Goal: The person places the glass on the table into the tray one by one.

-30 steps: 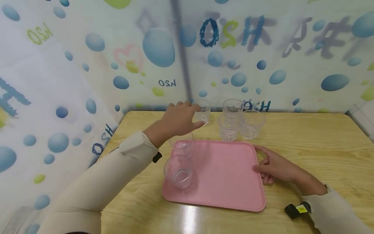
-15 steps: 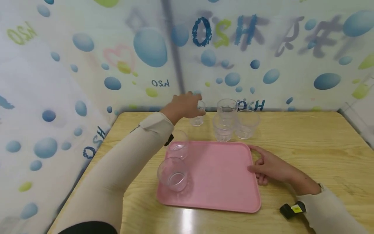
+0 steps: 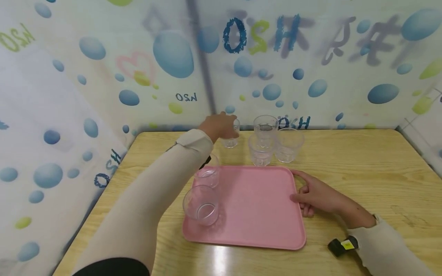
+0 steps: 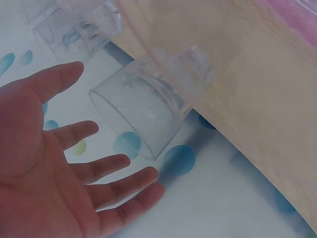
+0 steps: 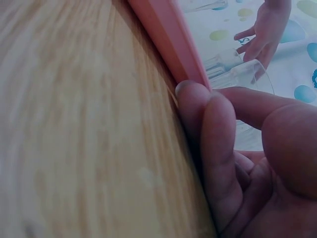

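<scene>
1. Your left hand [image 3: 221, 125] is held out toward the bench's far edge, fingers spread and loosely straight, gripping nothing; whether a fingertip brushes glass, I cannot tell.
2. Your right hand [image 3: 315, 194] pinches the right edge of the pink tray [image 3: 259, 207], close to its far right corner.
3. The lone cup [image 3: 231, 143] stands upright near the bench's far edge, its long axis vertical. From above it shows just below and right of your left fingers, partly hidden by them; your left hand is clearly the nearer one.
4. To its right, three cups [image 3: 261, 153] stand clustered beyond the tray's far edge.
5. Two cups [image 3: 203, 207] stand along the tray's left edge, one by each corner.
6. The bench [image 3: 362, 168] is pale wood grain; behind its far edge hangs a spotted backdrop [image 3: 300, 42], close behind the lone cup.
</scene>
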`<state>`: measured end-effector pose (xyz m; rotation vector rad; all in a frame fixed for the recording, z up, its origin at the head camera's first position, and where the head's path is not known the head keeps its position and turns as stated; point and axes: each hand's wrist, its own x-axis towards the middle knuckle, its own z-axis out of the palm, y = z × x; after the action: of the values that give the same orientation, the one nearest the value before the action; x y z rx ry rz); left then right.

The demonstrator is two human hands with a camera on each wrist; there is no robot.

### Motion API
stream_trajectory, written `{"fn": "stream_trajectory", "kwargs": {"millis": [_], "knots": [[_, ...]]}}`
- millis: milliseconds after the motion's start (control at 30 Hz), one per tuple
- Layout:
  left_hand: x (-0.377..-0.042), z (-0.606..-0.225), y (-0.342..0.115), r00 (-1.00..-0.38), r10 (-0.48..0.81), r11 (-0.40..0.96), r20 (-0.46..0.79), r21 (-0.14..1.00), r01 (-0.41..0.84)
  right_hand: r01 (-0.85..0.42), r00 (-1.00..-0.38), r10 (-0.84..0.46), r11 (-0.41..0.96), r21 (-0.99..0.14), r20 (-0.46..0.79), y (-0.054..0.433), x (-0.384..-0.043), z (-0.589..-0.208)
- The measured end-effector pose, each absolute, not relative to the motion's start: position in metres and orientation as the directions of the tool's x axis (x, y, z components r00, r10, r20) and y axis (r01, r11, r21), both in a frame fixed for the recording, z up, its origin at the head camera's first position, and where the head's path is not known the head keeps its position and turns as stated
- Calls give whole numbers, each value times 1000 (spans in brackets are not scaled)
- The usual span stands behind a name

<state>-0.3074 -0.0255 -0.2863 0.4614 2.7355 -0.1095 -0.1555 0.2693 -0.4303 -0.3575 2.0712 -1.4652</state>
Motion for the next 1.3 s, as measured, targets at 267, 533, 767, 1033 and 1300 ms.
{"fn": "stream_trajectory", "kwargs": {"millis": [267, 533, 767, 1033, 1300], "knots": [[-307, -288, -26, -863, 284, 947, -417, -22, 322, 113, -800, -518, 365, -924, -302, 267, -155, -431], [-307, -288, -26, -853, 295, 937, -431, -44, 347, 106, -798, -524, 363, -926, -297, 267, -155, -431], [-310, -291, -26, -856, 284, 940, -432, -52, 338, 109, -798, -524, 360, -926, -298, 266, -155, -430], [-315, -294, -26, -851, 289, 944, -439, -20, 330, 102, -802, -516, 380, -919, -302, 266, -156, -428], [-313, -295, -28, -860, 342, 930, -379, 9, 367, 96, -808, -507, 386, -917, -298, 267, -155, -427]]}}
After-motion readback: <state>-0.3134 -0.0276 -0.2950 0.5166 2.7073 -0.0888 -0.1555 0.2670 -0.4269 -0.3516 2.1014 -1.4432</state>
